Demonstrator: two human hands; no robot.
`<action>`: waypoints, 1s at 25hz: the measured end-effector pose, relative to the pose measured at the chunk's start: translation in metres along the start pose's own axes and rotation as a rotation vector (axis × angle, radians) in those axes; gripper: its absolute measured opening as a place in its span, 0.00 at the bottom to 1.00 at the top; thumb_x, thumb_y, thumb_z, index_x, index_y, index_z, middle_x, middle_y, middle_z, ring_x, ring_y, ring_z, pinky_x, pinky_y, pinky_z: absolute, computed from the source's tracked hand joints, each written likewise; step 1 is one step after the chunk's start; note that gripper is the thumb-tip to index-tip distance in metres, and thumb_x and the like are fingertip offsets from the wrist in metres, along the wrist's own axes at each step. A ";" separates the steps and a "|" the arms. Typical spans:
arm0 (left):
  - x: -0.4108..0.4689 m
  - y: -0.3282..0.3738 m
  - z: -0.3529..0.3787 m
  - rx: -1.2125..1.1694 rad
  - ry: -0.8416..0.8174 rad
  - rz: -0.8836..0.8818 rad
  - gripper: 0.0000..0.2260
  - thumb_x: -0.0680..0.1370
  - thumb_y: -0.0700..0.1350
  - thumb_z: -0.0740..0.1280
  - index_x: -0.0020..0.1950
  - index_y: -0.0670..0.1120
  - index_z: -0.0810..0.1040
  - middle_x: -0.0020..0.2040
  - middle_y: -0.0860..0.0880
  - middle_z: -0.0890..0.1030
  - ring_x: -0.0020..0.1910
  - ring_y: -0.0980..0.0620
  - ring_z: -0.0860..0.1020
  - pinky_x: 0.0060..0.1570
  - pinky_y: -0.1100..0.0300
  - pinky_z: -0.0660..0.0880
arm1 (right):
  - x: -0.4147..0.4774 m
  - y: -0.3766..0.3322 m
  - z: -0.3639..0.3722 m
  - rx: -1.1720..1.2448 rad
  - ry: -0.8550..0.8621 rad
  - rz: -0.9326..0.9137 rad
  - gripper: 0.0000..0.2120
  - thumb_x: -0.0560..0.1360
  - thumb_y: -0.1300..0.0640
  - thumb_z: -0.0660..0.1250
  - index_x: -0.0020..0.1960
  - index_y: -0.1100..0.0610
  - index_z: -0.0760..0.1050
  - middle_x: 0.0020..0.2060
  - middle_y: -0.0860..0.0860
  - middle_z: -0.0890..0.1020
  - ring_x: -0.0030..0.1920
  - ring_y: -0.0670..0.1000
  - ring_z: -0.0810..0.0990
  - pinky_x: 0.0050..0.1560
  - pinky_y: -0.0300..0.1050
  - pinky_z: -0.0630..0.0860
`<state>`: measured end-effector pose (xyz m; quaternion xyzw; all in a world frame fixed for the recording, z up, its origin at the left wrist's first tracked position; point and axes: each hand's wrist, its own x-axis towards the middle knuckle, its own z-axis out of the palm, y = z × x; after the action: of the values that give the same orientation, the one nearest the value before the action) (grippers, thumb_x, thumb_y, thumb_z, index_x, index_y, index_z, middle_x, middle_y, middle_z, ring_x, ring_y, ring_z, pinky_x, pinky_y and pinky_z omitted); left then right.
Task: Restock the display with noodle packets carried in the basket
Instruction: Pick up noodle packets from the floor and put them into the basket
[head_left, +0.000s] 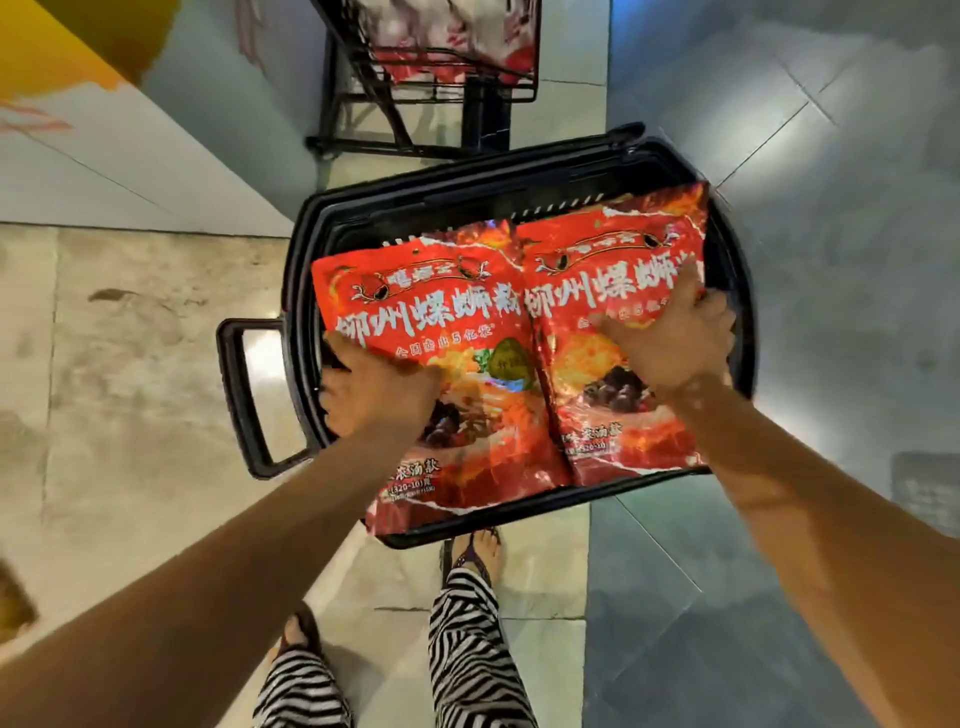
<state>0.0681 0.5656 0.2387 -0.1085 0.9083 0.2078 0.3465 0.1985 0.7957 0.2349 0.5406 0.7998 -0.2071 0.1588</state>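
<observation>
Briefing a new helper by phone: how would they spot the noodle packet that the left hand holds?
Find the black basket on the floor. Two red packets lie side by side in it; the left packet, gripped by the left hand, is nearer the side handle and alone shows a green badge.

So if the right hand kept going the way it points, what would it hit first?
The right hand grips the right noodle packet, which would travel with it. Beyond that, the basket's far rim lies in line, though the hand may pass above it; depth is unclear.
</observation>
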 end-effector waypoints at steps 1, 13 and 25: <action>-0.011 0.008 0.003 0.123 0.125 0.154 0.51 0.70 0.60 0.73 0.80 0.48 0.44 0.79 0.37 0.53 0.76 0.34 0.55 0.74 0.39 0.54 | -0.005 -0.002 0.010 -0.028 0.049 -0.028 0.54 0.67 0.27 0.65 0.80 0.53 0.44 0.74 0.68 0.56 0.74 0.67 0.56 0.72 0.64 0.55; 0.019 0.007 0.083 0.469 0.224 0.478 0.34 0.74 0.74 0.50 0.78 0.62 0.56 0.81 0.43 0.50 0.77 0.31 0.42 0.68 0.26 0.42 | 0.014 0.008 0.075 -0.089 0.317 -0.106 0.49 0.68 0.21 0.54 0.79 0.50 0.54 0.65 0.69 0.70 0.65 0.69 0.69 0.63 0.65 0.66; 0.024 -0.002 0.097 0.404 0.315 0.529 0.33 0.75 0.72 0.53 0.77 0.60 0.61 0.80 0.41 0.51 0.77 0.31 0.42 0.68 0.27 0.40 | 0.020 0.010 0.087 0.004 0.354 -0.126 0.49 0.68 0.22 0.52 0.79 0.51 0.56 0.63 0.66 0.71 0.63 0.65 0.69 0.64 0.64 0.64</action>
<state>0.1079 0.6060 0.1569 0.1700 0.9699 0.0873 0.1511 0.2035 0.7714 0.1482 0.5176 0.8472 -0.1200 0.0011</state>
